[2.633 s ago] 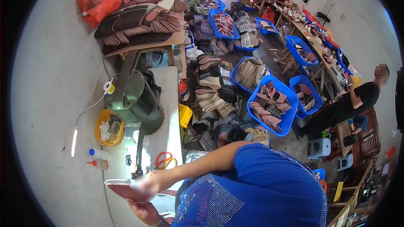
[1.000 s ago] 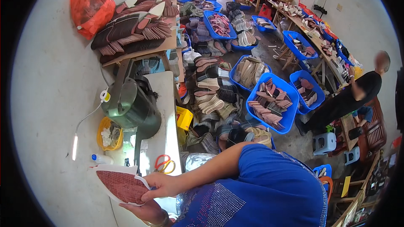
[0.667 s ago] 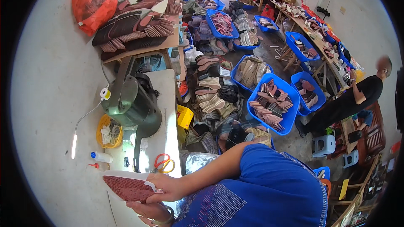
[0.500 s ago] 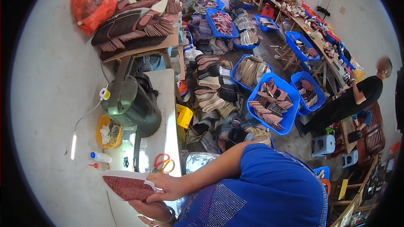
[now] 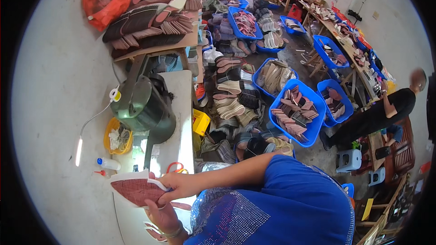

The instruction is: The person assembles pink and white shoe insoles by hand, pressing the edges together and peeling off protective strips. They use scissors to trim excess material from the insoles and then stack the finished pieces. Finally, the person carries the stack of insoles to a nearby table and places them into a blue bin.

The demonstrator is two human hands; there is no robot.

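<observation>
A pointed dark-red textured shoe upper (image 5: 136,191) with white lining along its edges is held low over the white table. My right hand (image 5: 179,187) grips its right end, thumb on the red face. My left hand (image 5: 163,218), with a bracelet at the wrist, comes from below and pinches the lower edge; some of its fingers are hidden behind the piece. More red and white shoe pieces (image 5: 155,232) lie beside my left wrist. Behind my right hand, the red-handled scissors (image 5: 174,167) are partly covered.
A green sewing machine (image 5: 145,106) stands on the table (image 5: 181,104), beside a yellow basket (image 5: 117,138) and a white bottle (image 5: 109,164). Stacked shoe uppers (image 5: 150,22) fill a bench behind. Blue tubs (image 5: 319,131) crowd the floor; a person in black (image 5: 381,113) stands right.
The shoe upper has risen slightly and tilted in my hands. My left hand has turned and shifted up, uncovering shoe pieces on the table. The scissors are more covered.
</observation>
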